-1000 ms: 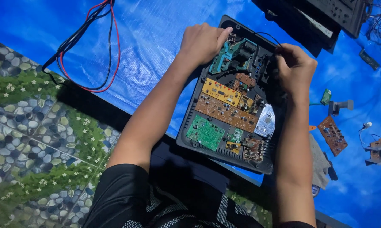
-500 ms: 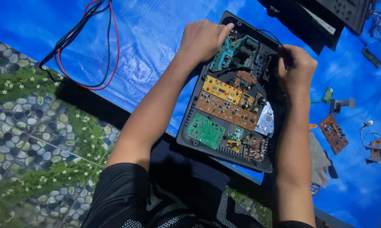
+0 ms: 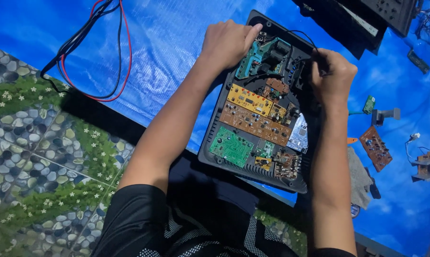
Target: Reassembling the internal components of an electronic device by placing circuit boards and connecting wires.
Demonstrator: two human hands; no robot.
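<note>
An opened black plastic device case (image 3: 253, 166) lies on a blue tarp, filled with several circuit boards: green (image 3: 231, 146), brown (image 3: 253, 123), yellow (image 3: 248, 99) and teal (image 3: 260, 57). My left hand (image 3: 227, 43) grips the case's far left edge, thumb by the teal board. My right hand (image 3: 334, 76) is closed at the case's far right edge, pinching a thin black wire (image 3: 303, 38) that loops over the top of the case.
Red and black cables (image 3: 96, 52) lie on the tarp (image 3: 167, 47) at the left. Loose small boards (image 3: 376, 148), a grey cloth (image 3: 360, 176) and parts lie at the right. A black device (image 3: 362, 19) sits at the top right. Pebble-patterned floor (image 3: 38, 152) is at the lower left.
Both hands stay on the case's far edge; my right hand has shifted slightly on the wire. The view has drifted a little.
</note>
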